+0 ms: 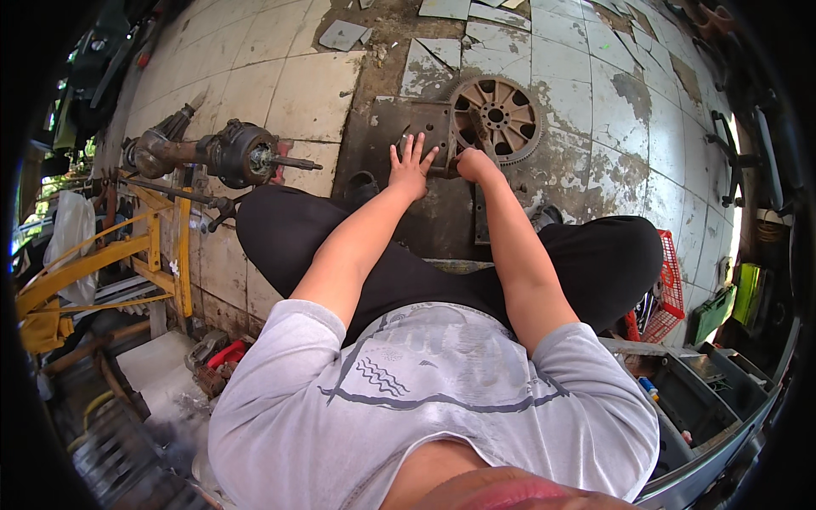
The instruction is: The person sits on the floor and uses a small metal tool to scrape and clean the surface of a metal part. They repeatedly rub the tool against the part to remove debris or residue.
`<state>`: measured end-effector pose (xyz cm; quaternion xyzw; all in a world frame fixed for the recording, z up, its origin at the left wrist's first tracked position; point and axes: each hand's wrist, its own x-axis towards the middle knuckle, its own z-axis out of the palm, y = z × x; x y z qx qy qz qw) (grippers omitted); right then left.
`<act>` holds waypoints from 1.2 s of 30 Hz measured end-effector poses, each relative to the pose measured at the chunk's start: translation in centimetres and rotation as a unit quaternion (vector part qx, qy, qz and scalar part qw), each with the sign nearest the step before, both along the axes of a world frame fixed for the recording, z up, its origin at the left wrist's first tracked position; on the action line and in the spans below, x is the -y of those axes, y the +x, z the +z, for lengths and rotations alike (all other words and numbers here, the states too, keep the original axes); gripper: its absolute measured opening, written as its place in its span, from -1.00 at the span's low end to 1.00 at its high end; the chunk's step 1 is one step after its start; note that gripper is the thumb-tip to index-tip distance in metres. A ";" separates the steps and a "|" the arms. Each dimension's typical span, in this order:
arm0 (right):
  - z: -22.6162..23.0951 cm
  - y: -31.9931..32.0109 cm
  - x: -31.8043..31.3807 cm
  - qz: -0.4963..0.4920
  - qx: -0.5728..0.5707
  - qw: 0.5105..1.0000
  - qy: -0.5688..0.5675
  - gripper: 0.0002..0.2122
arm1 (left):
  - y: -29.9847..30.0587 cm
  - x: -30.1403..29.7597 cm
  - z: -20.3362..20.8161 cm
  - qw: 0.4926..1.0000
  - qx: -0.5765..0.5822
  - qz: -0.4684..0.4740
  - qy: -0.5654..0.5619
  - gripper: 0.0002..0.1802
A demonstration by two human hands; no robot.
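Note:
In front of me on the floor, my left hand (410, 172) is open with its fingers spread over a dark metal plate (432, 121) with round holes. My right hand (478, 166) is closed at the plate's right edge; whatever is inside the fist is hidden. Just beyond that fist is a large rusty flywheel (501, 106), toothed round its rim and with several openings between its spokes. A narrow dark metal piece (481, 223) with holes extends below my right forearm. My knees are bent out to either side of these parts.
An axle assembly (234, 155) with a protruding shaft stands at the left, near a yellow metal frame (153, 242). A red plastic basket (669, 289) is beside my right knee, with a grey compartmented tray (693, 404) below it. Broken tiles (342, 36) lie farther off.

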<state>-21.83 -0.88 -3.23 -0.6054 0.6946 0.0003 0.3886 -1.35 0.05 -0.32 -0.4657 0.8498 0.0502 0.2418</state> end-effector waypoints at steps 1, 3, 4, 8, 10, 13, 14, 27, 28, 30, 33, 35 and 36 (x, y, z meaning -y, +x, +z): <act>0.6 -0.9 0.8 -0.008 0.011 1.000 0.000 -0.69 | 0.1 -0.1 0.1 1.000 0.006 0.001 0.006 0.28; 2.7 -3.0 2.3 -0.068 0.077 0.994 -0.025 -0.66 | 0.6 -0.2 -0.4 1.000 0.017 -0.004 -0.024 0.29; 4.5 -4.1 2.9 -0.120 0.127 0.983 -0.052 -0.64 | 0.9 -0.5 -0.8 0.999 0.021 -0.004 -0.038 0.29; 7.4 -5.8 2.8 -0.157 0.050 0.982 -0.095 -0.61 | 1.0 -0.6 0.4 0.999 0.011 0.019 0.036 0.31; 6.3 -5.8 2.1 -0.153 0.034 0.987 -0.048 -0.55 | 1.0 -0.5 0.5 1.000 0.012 0.018 0.020 0.31; 1.0 -6.4 0.6 -0.114 0.057 0.991 -0.037 -0.57 | -0.1 -0.1 1.1 1.000 0.010 0.003 0.010 0.29; 0.5 -6.2 0.1 -0.108 0.080 0.990 -0.031 -0.57 | -0.1 -0.1 1.1 1.000 0.013 0.005 0.012 0.28; 6.9 -5.1 0.9 -0.374 0.334 0.864 -0.038 -0.53 | 1.7 -0.6 -0.6 0.999 0.039 0.020 0.003 0.22; 5.0 -6.0 0.9 -0.351 0.317 0.879 -0.052 -0.53 | 0.8 -0.3 -0.1 0.999 0.031 0.011 0.005 0.22; 0.8 -6.7 0.1 -0.297 0.263 0.914 -0.086 -0.53 | -1.0 0.2 0.9 1.000 0.015 -0.009 0.010 0.22; 1.7 -2.6 -0.7 -0.127 0.126 0.984 -0.022 -0.51 | 0.2 -0.1 0.0 0.999 0.039 0.008 0.004 0.23; 4.9 -2.3 0.0 -0.143 0.199 0.969 0.037 -0.52 | 0.8 -0.3 -0.3 0.999 0.031 0.011 0.000 0.23; 5.3 -3.6 0.9 -0.195 0.269 0.942 0.048 -0.54 | 0.7 -0.3 -0.3 1.000 0.025 0.009 -0.004 0.22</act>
